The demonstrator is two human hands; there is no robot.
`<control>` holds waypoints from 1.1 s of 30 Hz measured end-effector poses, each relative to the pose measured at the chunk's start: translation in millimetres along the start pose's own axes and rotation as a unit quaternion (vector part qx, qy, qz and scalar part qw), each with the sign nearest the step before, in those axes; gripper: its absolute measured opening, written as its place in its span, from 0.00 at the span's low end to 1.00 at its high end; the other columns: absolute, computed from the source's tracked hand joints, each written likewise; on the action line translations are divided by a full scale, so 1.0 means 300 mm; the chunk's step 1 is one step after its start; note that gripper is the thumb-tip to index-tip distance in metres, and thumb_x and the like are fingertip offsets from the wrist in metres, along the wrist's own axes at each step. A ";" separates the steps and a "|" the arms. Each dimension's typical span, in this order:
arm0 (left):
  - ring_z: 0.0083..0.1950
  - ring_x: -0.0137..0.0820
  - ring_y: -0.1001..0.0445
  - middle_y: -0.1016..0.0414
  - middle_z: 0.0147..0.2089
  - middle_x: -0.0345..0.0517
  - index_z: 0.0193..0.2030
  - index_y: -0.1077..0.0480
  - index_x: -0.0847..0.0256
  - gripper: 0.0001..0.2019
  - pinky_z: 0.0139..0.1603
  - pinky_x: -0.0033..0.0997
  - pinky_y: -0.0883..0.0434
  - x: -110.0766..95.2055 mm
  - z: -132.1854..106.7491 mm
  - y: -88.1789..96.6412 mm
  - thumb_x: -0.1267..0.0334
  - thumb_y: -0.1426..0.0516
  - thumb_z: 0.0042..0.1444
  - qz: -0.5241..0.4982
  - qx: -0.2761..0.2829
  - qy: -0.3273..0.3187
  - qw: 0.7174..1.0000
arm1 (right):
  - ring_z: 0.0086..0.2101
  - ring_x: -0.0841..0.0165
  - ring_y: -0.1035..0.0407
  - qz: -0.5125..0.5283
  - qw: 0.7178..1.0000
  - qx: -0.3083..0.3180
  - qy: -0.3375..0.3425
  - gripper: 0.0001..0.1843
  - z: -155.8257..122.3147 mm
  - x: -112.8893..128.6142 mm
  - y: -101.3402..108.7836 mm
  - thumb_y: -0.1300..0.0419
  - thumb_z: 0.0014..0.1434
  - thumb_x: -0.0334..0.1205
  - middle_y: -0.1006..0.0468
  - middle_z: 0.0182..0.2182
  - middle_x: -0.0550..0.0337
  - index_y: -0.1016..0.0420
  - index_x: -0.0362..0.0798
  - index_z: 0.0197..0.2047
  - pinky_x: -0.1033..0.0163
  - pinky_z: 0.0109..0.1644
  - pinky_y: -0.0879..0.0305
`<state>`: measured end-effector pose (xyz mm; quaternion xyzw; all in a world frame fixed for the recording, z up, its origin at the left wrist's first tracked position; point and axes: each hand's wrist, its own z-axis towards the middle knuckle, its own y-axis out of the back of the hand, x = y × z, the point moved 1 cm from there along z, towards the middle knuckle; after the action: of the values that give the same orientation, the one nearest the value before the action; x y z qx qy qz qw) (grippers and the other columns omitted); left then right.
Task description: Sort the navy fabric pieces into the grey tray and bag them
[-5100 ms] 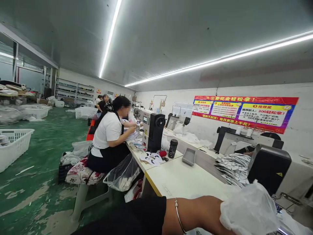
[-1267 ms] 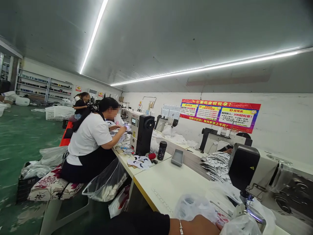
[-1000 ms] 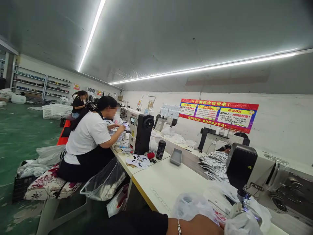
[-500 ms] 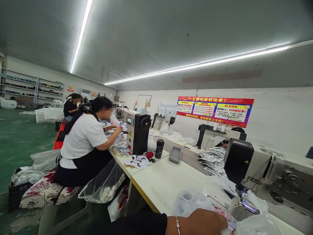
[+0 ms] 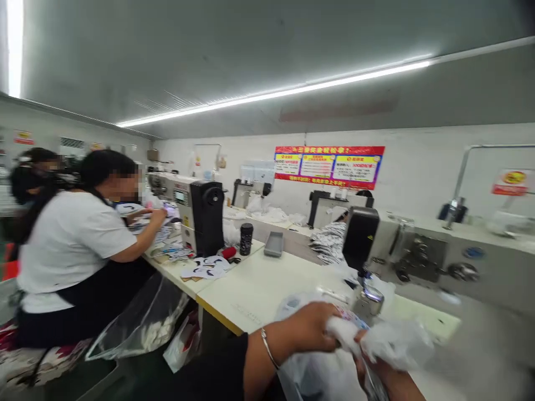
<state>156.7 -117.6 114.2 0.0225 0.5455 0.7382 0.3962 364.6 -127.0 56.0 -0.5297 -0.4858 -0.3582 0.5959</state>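
Note:
My left hand (image 5: 311,327), with a silver bracelet at the wrist, is closed on a crumpled white plastic bag (image 5: 345,334). Close beside it, my right hand (image 5: 384,376) grips the same bag; part of that hand is covered by the plastic and smeared by motion. A loose, bunched part of the bag stands up over my right hand, and more thin plastic hangs below my hands. Just beyond them is the sewing machine head (image 5: 361,239) with its metal arm end (image 5: 371,298). A colourful printed piece (image 5: 353,317) shows partly behind my fingers.
A white worktable (image 5: 238,295) carries a grey tray (image 5: 273,245) and a black patterned tumbler (image 5: 246,239). White cut pieces (image 5: 204,267) and a red thread spool (image 5: 228,253) lie near another sewing machine (image 5: 204,217). A co-worker in a white shirt (image 5: 79,245) sits at left, handling pieces.
The view has turned to the right. My left hand has come up further into view with the plastic bag, and my right hand now shows beside it. The co-worker remains seated.

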 end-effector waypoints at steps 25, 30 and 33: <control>0.31 0.30 0.30 0.30 0.27 0.38 0.37 0.30 0.58 0.14 0.35 0.28 0.33 0.218 -0.108 0.099 0.50 0.47 0.61 -0.283 -0.235 0.239 0.898 | 0.44 0.57 0.25 -0.123 0.988 -0.005 0.088 0.22 0.170 -0.126 -0.098 0.33 0.50 0.54 0.18 0.40 0.52 0.22 0.47 0.43 0.53 0.51 0.29; 0.26 0.27 0.34 0.31 0.23 0.36 0.40 0.29 0.58 0.08 0.30 0.24 0.37 0.142 -0.092 0.245 0.56 0.43 0.60 -0.404 -0.362 0.137 0.829 | 0.58 0.56 0.32 -0.218 0.960 -0.046 0.167 0.27 0.271 -0.076 -0.128 0.43 0.60 0.58 0.25 0.57 0.51 0.26 0.49 0.55 0.49 0.63 0.37; 0.25 0.26 0.34 0.29 0.24 0.36 0.45 0.26 0.59 0.10 0.29 0.24 0.38 0.137 -0.073 0.290 0.58 0.40 0.58 -0.423 -0.404 0.098 0.805 | 0.60 0.57 0.35 -0.291 0.935 -0.009 0.205 0.24 0.307 -0.027 -0.184 0.42 0.62 0.51 0.26 0.59 0.54 0.28 0.51 0.58 0.50 0.66 0.41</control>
<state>69.6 -117.7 160.6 -0.4455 0.1888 0.6492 0.5869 292.1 -47.5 60.9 -0.2857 -0.4828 -0.6210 0.5474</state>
